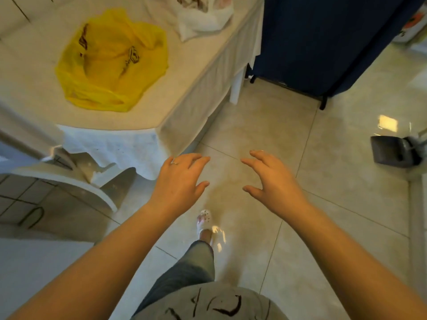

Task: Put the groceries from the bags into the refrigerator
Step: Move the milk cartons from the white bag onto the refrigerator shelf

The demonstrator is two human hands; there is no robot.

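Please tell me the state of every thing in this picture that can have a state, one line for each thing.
Left hand: open, empty, over the floor.
Right hand: open, empty, over the floor.
Yellow bag: lying slack and flattened on the table, contents not visible.
White bag: on the table's far end, bulging, something inside.
Dustpan: resting on the floor.

We're looking from one head-worn wide-angle camera, facing forward and steeply down: the floor [265, 125] fills the centre, the counter [184, 72] edges in at upper left, and our own forearms reach in close from below.
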